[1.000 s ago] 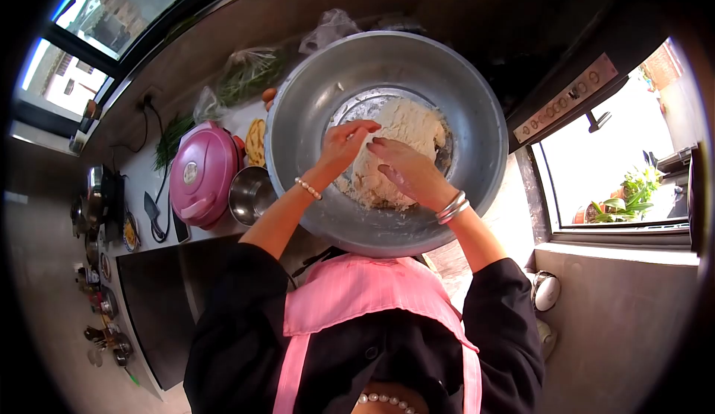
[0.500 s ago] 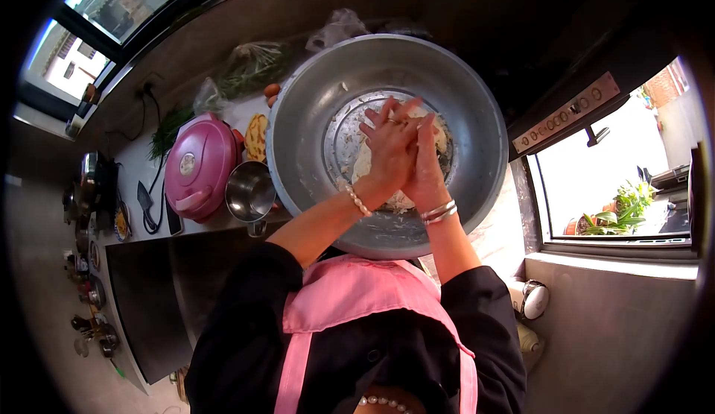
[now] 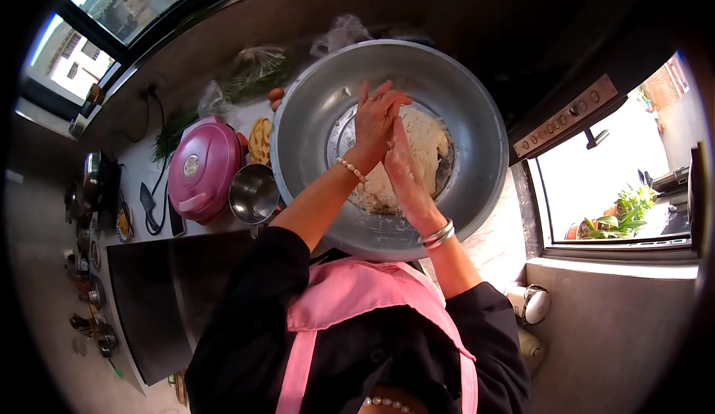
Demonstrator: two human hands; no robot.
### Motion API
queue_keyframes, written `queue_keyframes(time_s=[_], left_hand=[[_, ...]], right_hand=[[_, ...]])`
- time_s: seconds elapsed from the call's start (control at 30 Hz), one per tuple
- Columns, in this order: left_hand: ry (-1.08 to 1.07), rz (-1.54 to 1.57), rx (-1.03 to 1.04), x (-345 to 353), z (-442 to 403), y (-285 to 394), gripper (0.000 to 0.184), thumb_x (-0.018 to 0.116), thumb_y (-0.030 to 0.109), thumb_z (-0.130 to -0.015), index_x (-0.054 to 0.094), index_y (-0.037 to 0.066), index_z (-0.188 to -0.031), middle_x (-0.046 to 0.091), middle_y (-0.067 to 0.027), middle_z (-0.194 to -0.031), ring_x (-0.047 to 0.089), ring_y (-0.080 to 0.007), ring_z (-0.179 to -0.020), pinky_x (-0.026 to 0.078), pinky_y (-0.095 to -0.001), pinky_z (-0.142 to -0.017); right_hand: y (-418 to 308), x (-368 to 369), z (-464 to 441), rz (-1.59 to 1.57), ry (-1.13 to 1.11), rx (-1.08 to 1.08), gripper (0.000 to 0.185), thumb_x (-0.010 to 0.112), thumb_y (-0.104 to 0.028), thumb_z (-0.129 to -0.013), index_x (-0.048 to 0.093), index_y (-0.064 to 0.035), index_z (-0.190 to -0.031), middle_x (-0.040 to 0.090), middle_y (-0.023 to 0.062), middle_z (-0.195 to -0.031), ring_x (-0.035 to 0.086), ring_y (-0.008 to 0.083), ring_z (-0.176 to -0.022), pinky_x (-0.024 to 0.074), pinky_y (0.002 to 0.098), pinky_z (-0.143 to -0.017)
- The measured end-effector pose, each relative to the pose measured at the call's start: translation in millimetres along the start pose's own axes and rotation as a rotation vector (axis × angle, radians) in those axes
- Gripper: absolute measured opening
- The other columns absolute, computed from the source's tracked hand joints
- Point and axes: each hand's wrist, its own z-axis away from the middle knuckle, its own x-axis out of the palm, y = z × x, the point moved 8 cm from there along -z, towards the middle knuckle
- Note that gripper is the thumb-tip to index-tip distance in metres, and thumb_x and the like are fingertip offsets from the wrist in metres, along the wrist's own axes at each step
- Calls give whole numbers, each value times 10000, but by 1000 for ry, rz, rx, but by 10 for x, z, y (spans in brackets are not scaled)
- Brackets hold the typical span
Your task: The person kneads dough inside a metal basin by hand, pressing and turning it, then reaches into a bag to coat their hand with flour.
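Observation:
A large grey metal basin [image 3: 473, 142] stands in front of me. A pale, rough-surfaced lump of dough [image 3: 423, 142] lies on its bottom. Over the dough's left side, my left hand [image 3: 377, 123], with a pearl bracelet at the wrist, presses against my right hand [image 3: 403, 166], which wears silver bangles. The left fingers are stretched out and partly spread. My right hand is straight, its palm turned to the left one, its fingertips partly hidden behind it. Neither hand holds anything, and flour or dough residue whitens the right.
Left of the basin stand a steel cup [image 3: 255, 194], a pink round electric appliance [image 3: 201, 168] and a flatbread [image 3: 260, 141]. Two eggs [image 3: 276, 98], bagged greens [image 3: 257, 67] and a crumpled plastic bag [image 3: 341, 35] lie behind. A window [image 3: 611, 168] is at the right.
Both hands have shifted left from over the dough's middle, uncovering more of it. They remain pressed together, with the right hand now lower against the left.

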Motion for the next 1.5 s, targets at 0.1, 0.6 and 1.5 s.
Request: queue_keyframes(time_s=[0.1, 0.6, 1.5], left_hand=[[-78, 25, -30, 126, 185, -80, 196, 490, 62, -845, 621, 105, -985, 664, -30, -962, 472, -269, -1231, 150, -486, -1124], [42, -91, -69, -103, 156, 2, 274, 474, 133, -908, 596, 75, -1146, 527, -102, -1303, 327, -333, -1333, 128, -492, -1125], [-372, -4, 313, 178, -93, 957, 45, 599, 110, -778, 598, 70, -758, 585, -58, -619, 586, -265, -597, 444, -380, -564]], right_hand=[[-88, 60, 52, 124, 15, -58, 891, 459, -582, -901, 33, -61, -1486, 101, 131, -1532, 103, 252, -1420, 98, 358, -1136], [-131, 58, -72, 227, 90, -107, 1066, 678, -496, -789, 38, 28, -1461, 211, 235, -1476, 221, 306, -1381, 225, 375, -1099], [-564, 7, 26, 419, -438, -144, 766, 783, -350, -733, 427, -17, -1324, 467, 116, -1323, 417, 224, -1232, 347, 325, -1012]])
